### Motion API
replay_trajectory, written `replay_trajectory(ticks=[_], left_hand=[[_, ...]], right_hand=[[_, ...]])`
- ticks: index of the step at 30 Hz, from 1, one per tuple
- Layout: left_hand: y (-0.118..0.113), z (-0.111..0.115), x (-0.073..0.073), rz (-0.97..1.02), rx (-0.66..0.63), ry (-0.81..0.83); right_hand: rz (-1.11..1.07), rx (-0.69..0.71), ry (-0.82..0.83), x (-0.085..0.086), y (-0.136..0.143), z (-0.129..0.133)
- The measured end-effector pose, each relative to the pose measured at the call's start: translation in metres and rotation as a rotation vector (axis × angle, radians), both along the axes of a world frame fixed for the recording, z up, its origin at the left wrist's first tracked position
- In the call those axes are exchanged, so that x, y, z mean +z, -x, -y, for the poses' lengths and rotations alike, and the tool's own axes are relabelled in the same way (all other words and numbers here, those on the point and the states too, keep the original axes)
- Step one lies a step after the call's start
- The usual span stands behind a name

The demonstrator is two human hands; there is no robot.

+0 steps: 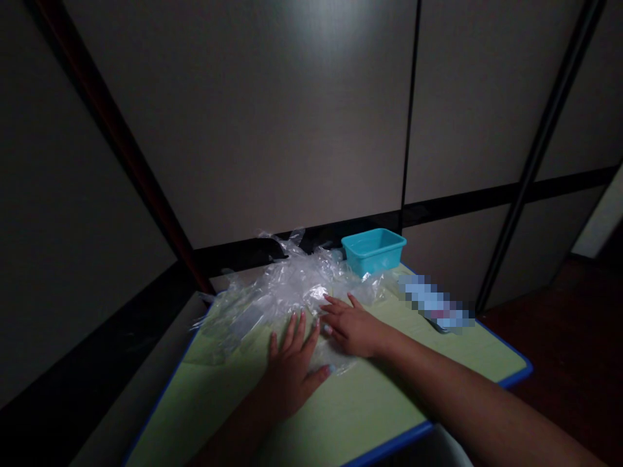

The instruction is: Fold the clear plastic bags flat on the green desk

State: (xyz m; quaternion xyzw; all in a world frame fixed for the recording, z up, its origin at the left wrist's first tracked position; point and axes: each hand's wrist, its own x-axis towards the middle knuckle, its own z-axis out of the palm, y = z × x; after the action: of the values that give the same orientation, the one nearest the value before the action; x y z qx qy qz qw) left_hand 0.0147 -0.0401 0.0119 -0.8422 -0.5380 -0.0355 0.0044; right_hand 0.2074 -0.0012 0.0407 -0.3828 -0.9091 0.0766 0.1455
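Note:
My left hand lies with its fingers spread at the near edge of a heap of clear plastic bags. Just to its right, my right hand rests palm down, its fingers stretched out over a flat piece of clear plastic. Both hands press on the plastic or the table; nothing is gripped in either. The crumpled plastic spreads over the back left of the table. What lies under the palms is hidden.
The light green table has a blue rim. A turquoise plastic basket stands at the back edge. A flat object with a blurred-out surface lies on the right. Grey cabinet panels rise directly behind the table.

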Motion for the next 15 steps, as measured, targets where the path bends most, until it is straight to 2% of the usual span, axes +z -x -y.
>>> replay_trajectory(ticks=[4, 9, 15], left_hand=[[0.0017, 0.0001, -0.0002, 0.026, -0.015, -0.017], [0.0031, -0.0023, 0.0029, 0.032, -0.042, 0.006], [-0.0026, -0.0008, -0.0035, 0.027, -0.064, 0.033]], right_hand=[[0.063, -0.135, -0.103, 0.0051, -0.0003, -0.0034], [0.188, -0.229, 0.001, 0.0022, -0.0032, -0.0046], [0.172, -0.28, 0.103, -0.0018, -0.0058, -0.0094]])
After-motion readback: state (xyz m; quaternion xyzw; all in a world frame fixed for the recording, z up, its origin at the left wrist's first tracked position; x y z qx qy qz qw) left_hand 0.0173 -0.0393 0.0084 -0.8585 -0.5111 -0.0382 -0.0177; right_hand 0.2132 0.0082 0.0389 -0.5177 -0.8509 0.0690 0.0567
